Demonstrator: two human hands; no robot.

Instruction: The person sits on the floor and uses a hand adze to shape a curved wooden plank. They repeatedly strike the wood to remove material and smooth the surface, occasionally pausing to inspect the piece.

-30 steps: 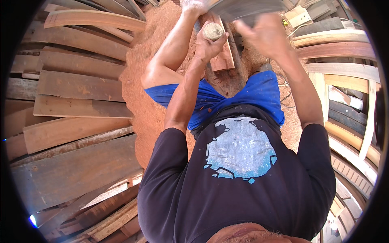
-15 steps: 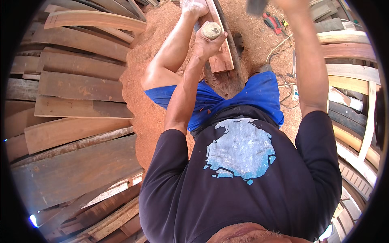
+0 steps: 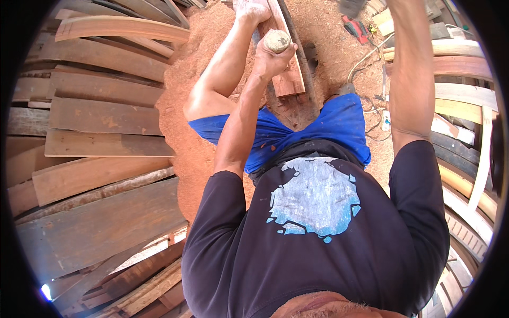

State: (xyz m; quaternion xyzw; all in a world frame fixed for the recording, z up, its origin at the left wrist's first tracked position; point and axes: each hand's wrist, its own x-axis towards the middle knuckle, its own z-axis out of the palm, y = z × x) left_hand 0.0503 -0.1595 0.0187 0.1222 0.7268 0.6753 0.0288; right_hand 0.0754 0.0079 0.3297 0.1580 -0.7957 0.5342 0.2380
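Observation:
My left hand (image 3: 273, 59) is closed around a chisel, whose round, pale wooden butt (image 3: 277, 41) faces up. The chisel's blade is hidden below the hand. Under it lies a reddish wooden plank (image 3: 290, 85), resting on a darker, rough beam (image 3: 316, 98) between my legs. My bare left foot (image 3: 252, 10) presses against the plank's far part. My right forearm (image 3: 411, 69) is raised, and the upper edge cuts off the hand. Beside it, a dark grey hammer head (image 3: 351, 6) is up in the air, blurred, apart from the chisel; its handle is out of sight.
Stacked boards (image 3: 106, 114) line the left side. More timber (image 3: 461, 95) is piled at the right. Reddish sawdust (image 3: 183, 175) covers the ground. A red and black tool (image 3: 355, 30) lies at the far right, near a pale cable (image 3: 366, 59) and a white power socket (image 3: 386, 121).
My right arm has risen farther up and out of the picture, and the hammer head has moved up and slightly right. My left hand stays on the chisel.

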